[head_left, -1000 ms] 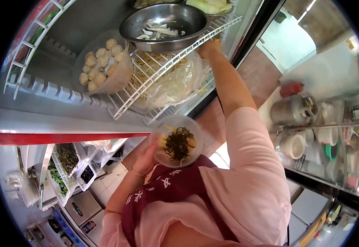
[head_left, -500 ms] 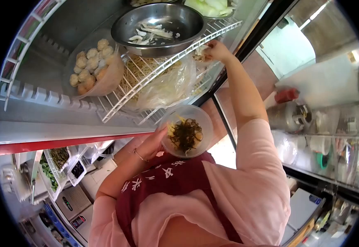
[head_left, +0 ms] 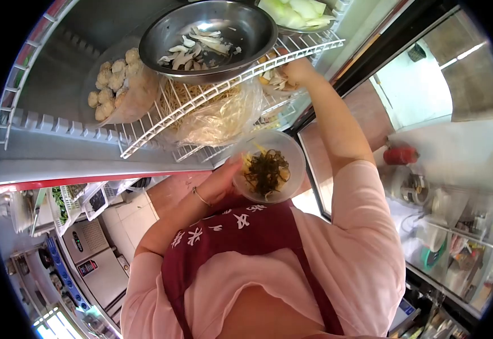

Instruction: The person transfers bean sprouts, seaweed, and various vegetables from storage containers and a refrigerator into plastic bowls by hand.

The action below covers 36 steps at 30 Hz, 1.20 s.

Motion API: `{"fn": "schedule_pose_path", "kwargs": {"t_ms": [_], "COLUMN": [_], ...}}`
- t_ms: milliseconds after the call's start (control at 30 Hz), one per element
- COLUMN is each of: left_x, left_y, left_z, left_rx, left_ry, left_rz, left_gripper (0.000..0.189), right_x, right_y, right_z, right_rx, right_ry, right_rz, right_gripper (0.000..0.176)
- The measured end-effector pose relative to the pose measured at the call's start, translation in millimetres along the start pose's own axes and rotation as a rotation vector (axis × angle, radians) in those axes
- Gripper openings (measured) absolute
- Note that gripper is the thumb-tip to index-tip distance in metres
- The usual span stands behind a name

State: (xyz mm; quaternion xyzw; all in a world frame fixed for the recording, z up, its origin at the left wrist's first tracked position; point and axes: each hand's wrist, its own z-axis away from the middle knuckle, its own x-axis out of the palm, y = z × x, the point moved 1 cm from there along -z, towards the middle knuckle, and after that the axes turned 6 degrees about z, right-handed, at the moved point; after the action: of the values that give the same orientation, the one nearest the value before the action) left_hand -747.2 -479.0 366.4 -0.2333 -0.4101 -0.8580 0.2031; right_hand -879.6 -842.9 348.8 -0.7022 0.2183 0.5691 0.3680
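My left hand grips the side of a clear plastic bowl, held in front of my apron. Dark, seaweed-like shreds lie in it with some pale yellow pieces. My right hand reaches below the front edge of the wire shelf, at a container of pale sliced pieces. Its fingertips are hidden, so their grip does not show. On the shelf above stands a steel basin with sliced mushrooms in it.
Left of the basin, a plastic tub holds several meatballs. Noodle-like strands and a clear plastic bag lie under the wire shelf. Pale green vegetable pieces sit at the upper right. A glass door stands open at the right.
My right hand has moved down slightly, from holding pale slices near the shelf edge to the container below it. The left hand and bowl have shifted right and slightly up in view.
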Motion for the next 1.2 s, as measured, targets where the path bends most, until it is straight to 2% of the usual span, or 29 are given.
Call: {"fn": "schedule_pose_path", "kwargs": {"t_ms": [33, 133, 167, 233, 367, 567, 633, 667, 733, 767, 833, 933, 1000, 1033, 1067, 1100, 1133, 1200], "left_x": [-2, 3, 5, 4, 6, 15, 11, 9, 9, 9, 9, 21, 24, 23, 22, 21, 19, 12], "left_y": [-2, -1, 0, -3, -2, 2, 1, 1, 5, 7, 12, 20, 20, 18, 15, 13, 11, 6], "left_z": [-3, -5, -5, -11, -16, -13, -16, -18, -19, -21, -24, -20, -19, -19, -19, -19, -20, -24], "left_rx": [-0.003, -0.006, -0.005, -0.007, 0.028, 0.039, 0.042, 0.042, 0.01, -0.02, -0.02, 0.005, 0.024, 0.052, 0.079, 0.076, 0.058, 0.039], "left_ry": [-0.006, 0.001, 0.01, 0.021, 0.051, 0.049, 0.056, 0.062, 0.067, 0.069, 0.057, 0.025, 0.006, 0.0, -0.005, -0.006, 0.023, 0.05], "left_rz": [0.015, 0.033, 0.034, 0.031, -0.002, -0.002, -0.026, -0.049, -0.054, -0.061, -0.087, -0.09, -0.067, -0.053, -0.038, -0.037, -0.059, -0.084], "left_gripper": [0.05, 0.05, 0.051, 0.05, 0.05, 0.05, 0.05, 0.051, 0.052, 0.053, 0.055, 0.056, 0.057, 0.057, 0.057, 0.057, 0.058, 0.058], "right_x": [8, -33, -23, -4, -10, -28, -48, -65, -88, -91, -97, -95, -99, -89, -98, -87, -95, -56], "right_y": [8, -25, -20, -15, -21, -27, -31, -37, -48, -52, -71, -98, -100, -85, -83, -67, -66, -32], "right_z": [-9, 21, 17, 14, 22, 26, 26, 30, 51, 63, 95, 137, 140, 128, 116, 97, 83, 48], "right_rx": [-0.078, -0.039, -0.044, -0.233, -0.228, -0.189, -0.092, -0.094, 0.109, 0.01, -0.162, -0.524, -0.514, -0.424, -0.184, -0.141, 0.001, 0.026], "right_ry": [0.018, 0.009, 0.006, 0.084, 0.006, -0.092, -0.221, -0.221, -0.375, -0.347, -0.387, -0.498, -0.476, -0.379, -0.305, -0.066, -0.077, -0.038], "right_rz": [-0.022, 0.082, 0.081, 0.099, 0.085, 0.006, -0.019, -0.019, -0.395, -0.61, -0.712, -0.453, -0.453, -0.556, -0.556, -0.534, -0.417, -0.352], "right_gripper": [0.03, 0.026, 0.026, 0.027, 0.027, 0.034, 0.042, 0.042, 0.047, 0.041, 0.045, 0.048, 0.047, 0.044, 0.041, 0.032, 0.027, 0.027]}}
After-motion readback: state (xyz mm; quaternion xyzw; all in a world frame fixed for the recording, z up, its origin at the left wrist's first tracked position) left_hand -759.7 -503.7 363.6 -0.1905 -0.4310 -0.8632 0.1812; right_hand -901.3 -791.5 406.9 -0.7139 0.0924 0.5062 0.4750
